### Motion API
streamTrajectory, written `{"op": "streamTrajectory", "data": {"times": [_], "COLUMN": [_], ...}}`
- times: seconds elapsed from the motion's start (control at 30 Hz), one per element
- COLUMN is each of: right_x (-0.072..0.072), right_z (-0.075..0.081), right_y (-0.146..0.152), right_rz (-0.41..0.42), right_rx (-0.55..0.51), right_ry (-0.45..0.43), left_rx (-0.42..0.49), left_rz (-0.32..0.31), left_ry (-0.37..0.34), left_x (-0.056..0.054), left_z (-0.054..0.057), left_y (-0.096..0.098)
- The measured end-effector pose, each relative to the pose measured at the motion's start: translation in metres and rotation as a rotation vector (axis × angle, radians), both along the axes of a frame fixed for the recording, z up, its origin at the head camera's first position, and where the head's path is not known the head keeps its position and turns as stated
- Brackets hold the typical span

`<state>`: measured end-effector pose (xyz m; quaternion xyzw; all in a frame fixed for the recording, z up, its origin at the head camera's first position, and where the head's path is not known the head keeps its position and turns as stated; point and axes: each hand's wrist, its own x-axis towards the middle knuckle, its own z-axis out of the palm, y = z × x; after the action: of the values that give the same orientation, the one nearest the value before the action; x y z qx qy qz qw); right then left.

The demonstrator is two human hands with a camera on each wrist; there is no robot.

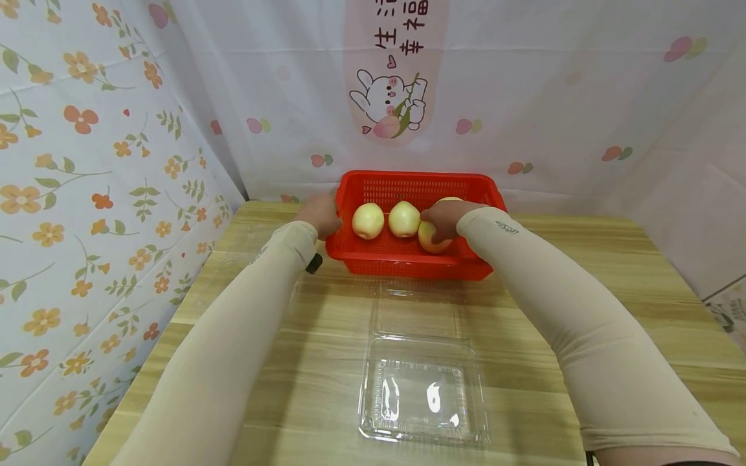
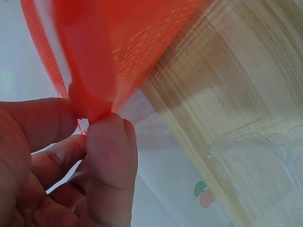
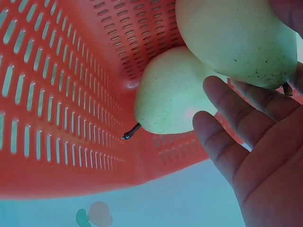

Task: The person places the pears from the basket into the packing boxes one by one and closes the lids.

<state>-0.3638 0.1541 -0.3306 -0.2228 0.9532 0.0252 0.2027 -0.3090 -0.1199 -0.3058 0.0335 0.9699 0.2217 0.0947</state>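
A red plastic basket (image 1: 416,268) with slotted walls stands at the far side of the table, holding several pale yellow pears (image 1: 368,221). My left hand (image 1: 319,215) pinches the basket's left rim between thumb and fingers, as the left wrist view shows up close. Inside the basket's right part, my right hand (image 1: 447,217) grips a pear (image 3: 241,42), its thumb on one side and fingers on the other. Another pear (image 3: 173,94) with a dark stem lies beside it, close to two of the fingertips. The right hand partly covers the pears there in the head view.
An open clear plastic box (image 1: 422,388) lies on the wooden table (image 1: 326,388) in front of the basket, its lid folded back towards it. More clear plastic (image 2: 255,175) sits near the table's left edge. Printed cloth (image 1: 280,97) hangs behind and at the left.
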Motion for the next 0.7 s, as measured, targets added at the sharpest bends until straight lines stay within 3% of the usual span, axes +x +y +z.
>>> {"op": "streamTrajectory", "data": {"times": [0.2, 0.7], "right_x": [0.0009, 0.0045], "right_z": [0.0022, 0.0041], "right_y": [-0.0017, -0.0055], "right_rz": [-0.032, -0.021], "right_rx": [-0.014, 0.037], "right_ry": [-0.013, -0.016], "left_rx": [-0.01, 0.003], "left_rz": [-0.004, -0.003], "left_ry": [0.01, 0.014], "left_x": [-0.0002, -0.001], "left_z": [0.0002, -0.0004], "left_y": [-0.0004, -0.0012]}}
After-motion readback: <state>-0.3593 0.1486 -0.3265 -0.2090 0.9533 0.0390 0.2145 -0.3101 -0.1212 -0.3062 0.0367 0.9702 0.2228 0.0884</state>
